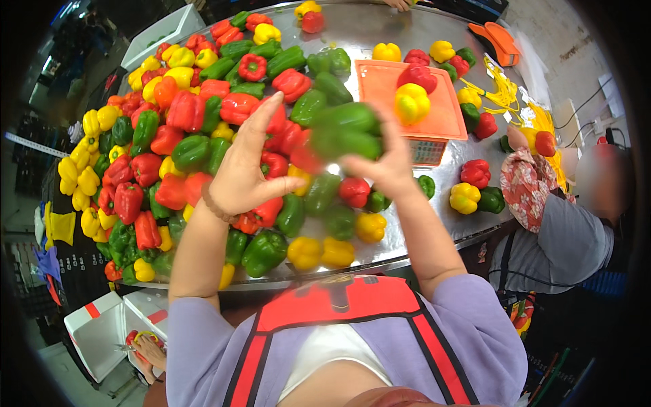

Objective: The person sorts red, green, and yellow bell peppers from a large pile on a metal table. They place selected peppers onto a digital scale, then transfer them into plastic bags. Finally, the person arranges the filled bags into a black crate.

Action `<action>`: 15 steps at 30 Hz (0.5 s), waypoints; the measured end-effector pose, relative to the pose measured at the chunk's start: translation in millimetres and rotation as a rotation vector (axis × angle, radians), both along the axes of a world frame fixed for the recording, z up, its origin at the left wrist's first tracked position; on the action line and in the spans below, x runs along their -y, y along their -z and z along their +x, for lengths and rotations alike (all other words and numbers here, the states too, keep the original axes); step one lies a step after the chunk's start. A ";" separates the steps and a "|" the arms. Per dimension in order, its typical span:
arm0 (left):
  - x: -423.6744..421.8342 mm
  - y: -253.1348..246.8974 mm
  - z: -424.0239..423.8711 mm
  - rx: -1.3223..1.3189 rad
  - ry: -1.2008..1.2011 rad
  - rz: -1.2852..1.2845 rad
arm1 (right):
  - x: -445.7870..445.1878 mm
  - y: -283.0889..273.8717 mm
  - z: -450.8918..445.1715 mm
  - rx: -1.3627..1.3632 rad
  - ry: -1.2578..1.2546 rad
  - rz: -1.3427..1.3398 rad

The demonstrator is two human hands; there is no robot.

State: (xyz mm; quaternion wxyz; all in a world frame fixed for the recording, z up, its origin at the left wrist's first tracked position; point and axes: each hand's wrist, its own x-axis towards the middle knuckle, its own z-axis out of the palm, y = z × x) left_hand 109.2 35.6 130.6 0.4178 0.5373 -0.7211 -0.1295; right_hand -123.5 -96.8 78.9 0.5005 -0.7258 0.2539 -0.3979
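My right hand (389, 163) grips a green bell pepper (346, 129), blurred, above the pile. To its left, my left hand (249, 168) is spread with thumb and fingers apart, holding nothing. Beneath and left of both hands lies a broad heap of red, green and yellow bell peppers (147, 170) on a metal table (447, 152). Just beyond my right hand stands an upturned-looking orange plastic basket (376, 81); a red pepper (419, 79) and a yellow pepper (413, 103) rest on its flat top. Two yellow peppers (305, 253) sit by the near edge.
Small mixed-colour pepper groups (475, 185) are set out on the right. A person in a grey top (564, 239) works there beside yellow ties (501, 91) and an orange dispenser (496, 43). White foam boxes (96, 330) stand lower left, near another person's hand (150, 351).
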 end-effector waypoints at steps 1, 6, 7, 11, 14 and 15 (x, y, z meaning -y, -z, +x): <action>1.5 2.4 -8.9 -0.060 -0.039 -0.005 | 16.2 -2.8 -28.4 0.081 0.113 0.057; -3.5 42.3 -57.0 -0.558 -0.130 0.166 | 130.7 -5.6 -160.9 -0.053 0.642 -0.143; -1.3 54.3 -67.6 -0.638 -0.138 0.186 | 163.4 13.2 -179.8 -0.188 0.707 -0.227; -7.5 95.9 -99.5 -0.689 -0.245 0.308 | 214.3 45.2 -156.6 -0.522 0.563 -0.297; -21.8 108.6 -108.7 -0.782 -0.317 0.289 | 241.8 72.8 -146.0 -0.502 0.450 -0.277; -28.5 111.1 -107.4 -0.791 -0.352 0.286 | 249.4 77.7 -145.5 -0.474 0.415 -0.213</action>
